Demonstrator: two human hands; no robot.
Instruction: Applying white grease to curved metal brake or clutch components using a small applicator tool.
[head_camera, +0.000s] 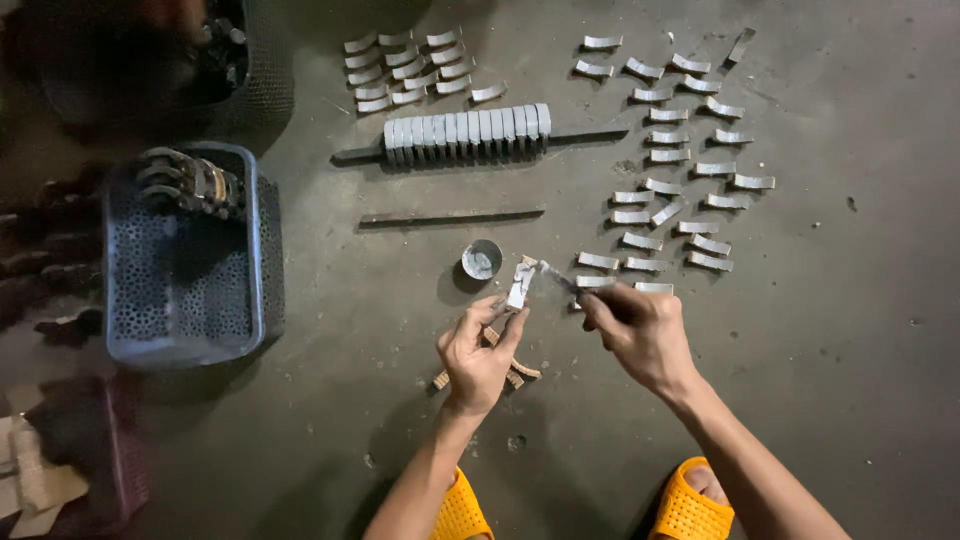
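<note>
Head view: at frame centre, left hand (478, 352) pinched a small grey curved metal piece (519, 284) upright between thumb and fingertips. Right hand (640, 330) gripped a thin brush-like tool (556, 277), tip touching that piece. Small round tin (481, 259) sat just upper left. Rows of similar pieces (672, 190) lay at upper right; blue perforated basket (185, 260) at left.

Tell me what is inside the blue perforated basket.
Dark ring-shaped metal parts lie piled at the far end of the blue perforated basket; the rest shows bare perforated bottom. Anything beneath the pile is hidden.
</note>
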